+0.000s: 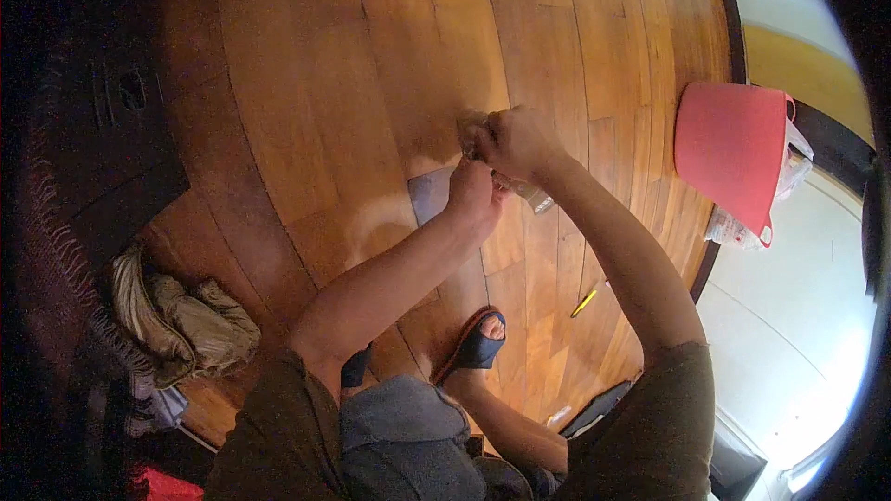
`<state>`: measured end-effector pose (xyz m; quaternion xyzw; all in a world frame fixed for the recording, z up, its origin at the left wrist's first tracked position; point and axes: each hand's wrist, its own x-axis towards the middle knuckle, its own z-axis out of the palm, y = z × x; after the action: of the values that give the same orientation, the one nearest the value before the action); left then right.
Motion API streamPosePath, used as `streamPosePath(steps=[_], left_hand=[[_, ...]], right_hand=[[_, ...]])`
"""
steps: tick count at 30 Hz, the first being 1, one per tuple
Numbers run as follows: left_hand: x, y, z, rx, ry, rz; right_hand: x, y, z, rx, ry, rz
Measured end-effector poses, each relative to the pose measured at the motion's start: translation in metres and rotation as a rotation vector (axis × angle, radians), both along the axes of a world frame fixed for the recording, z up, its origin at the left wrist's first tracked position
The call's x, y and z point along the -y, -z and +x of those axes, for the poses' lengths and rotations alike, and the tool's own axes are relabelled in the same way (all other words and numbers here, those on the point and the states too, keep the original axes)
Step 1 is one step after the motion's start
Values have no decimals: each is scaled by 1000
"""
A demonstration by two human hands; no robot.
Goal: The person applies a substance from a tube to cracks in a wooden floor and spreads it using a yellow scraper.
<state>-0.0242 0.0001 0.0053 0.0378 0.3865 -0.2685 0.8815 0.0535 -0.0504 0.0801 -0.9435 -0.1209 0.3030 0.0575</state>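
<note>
In the head view, wooden floor (306, 111) opens out ahead of our hands and to their left, toward a fringed rug (58, 223); to their right it stops at a dark baseboard (733, 14). Our left hand (475, 195) and right hand (529, 144) meet, fingers closed, both gripping a brownish strip-like item (536, 198). They cover most of it, so we cannot tell its full shape. Far left is too dark to make out. A pink tub (733, 144) stands well right of our hands. Nearer us than the hands are a slim yellow tool (584, 303), a navy sandal (480, 349) and, farther left, crumpled tan cloth (209, 320).
</note>
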Motion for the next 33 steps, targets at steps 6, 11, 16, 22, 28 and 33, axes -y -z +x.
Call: streamPosePath(steps=[6, 11, 16, 22, 28, 33], left_hand=[[-1, -9, 0, -51, 53, 34], [-6, -8, -2, -67, 73, 27], [-6, -13, -7, -76, 54, 24], [-5, -10, -14, -9, 118, 40], [-7, -5, -23, -48, 113, 45], [-6, -11, -23, -79, 178, 90]], right_hand=[[3, -5, -2, -23, -20, 15], [5, 5, -9, -26, 37, 43], [8, 7, -14, -53, -12, -26], [16, 16, -19, -63, -5, -72], [7, 7, -26, -81, 2, -53], [10, 6, -28, -97, 3, -98]])
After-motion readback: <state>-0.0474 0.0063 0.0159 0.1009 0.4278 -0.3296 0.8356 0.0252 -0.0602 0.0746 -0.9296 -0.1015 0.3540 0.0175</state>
